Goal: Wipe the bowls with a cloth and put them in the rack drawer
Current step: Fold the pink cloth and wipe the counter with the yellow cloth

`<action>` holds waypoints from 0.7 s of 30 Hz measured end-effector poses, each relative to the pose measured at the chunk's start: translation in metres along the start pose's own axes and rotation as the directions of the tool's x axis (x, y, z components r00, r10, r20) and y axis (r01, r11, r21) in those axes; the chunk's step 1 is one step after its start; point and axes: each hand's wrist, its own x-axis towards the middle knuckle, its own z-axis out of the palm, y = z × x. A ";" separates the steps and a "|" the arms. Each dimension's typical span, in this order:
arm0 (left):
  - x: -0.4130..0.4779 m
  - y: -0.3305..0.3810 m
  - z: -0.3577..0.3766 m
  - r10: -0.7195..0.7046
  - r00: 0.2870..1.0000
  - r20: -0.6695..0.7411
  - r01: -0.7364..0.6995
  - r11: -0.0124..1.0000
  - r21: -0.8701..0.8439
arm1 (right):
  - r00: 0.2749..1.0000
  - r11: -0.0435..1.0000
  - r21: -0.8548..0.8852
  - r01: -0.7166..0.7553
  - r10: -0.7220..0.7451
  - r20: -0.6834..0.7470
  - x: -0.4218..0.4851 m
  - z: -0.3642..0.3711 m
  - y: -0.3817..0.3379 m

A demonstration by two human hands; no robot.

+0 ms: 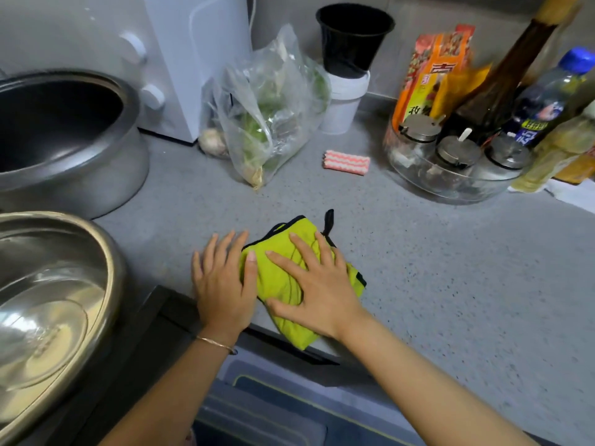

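A yellow-green cloth (283,278) with black trim lies folded on the grey counter (450,268) near its front edge. My right hand (322,288) lies flat on top of the cloth with fingers spread. My left hand (222,281) rests flat on the counter just left of it, and its thumb touches the cloth's left edge. A large steel bowl (48,300) stands at the lower left. Behind it sits a dark-lined metal pot (64,136). No rack drawer can be made out.
A bag of greens (267,114), a white appliance (193,59), a black cup on a white tub (351,43), a pink striped sponge (346,161), and a glass tray of condiment jars (450,169) with bottles line the back. Below the counter edge lies a blue mat (289,410).
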 end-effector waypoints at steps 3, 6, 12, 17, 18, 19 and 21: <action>0.001 0.004 -0.003 -0.018 0.999 0.034 0.018 1.000 -0.010 | 1.000 1.000 -0.007 0.014 -0.013 0.019 -0.015 -0.005 0.017; -0.001 0.006 -0.020 0.020 0.996 0.087 -0.011 0.994 -0.104 | 0.998 0.999 -0.026 0.039 -0.038 0.048 -0.040 -0.013 0.039; 0.002 0.002 -0.116 0.129 0.989 -0.065 -0.129 0.992 0.017 | 0.988 0.997 -0.022 0.079 -0.075 0.137 -0.036 -0.013 0.017; 0.021 -0.034 -0.151 0.034 0.997 -0.075 -0.020 0.984 0.177 | 0.977 0.987 0.053 0.153 -0.159 0.140 0.029 0.015 -0.075; 0.026 -0.040 -0.151 -0.012 0.999 -0.044 0.020 0.982 0.188 | 0.974 0.988 0.047 0.150 -0.156 0.163 0.045 0.021 -0.096; 0.030 -0.045 -0.150 -0.057 0.998 -0.018 0.059 0.982 0.180 | 0.973 0.990 0.037 0.137 -0.142 0.182 0.059 0.026 -0.115; 0.035 -0.052 -0.145 -0.097 0.995 0.009 0.094 0.982 0.161 | 0.979 0.996 0.043 0.082 -0.089 0.182 0.081 0.031 -0.138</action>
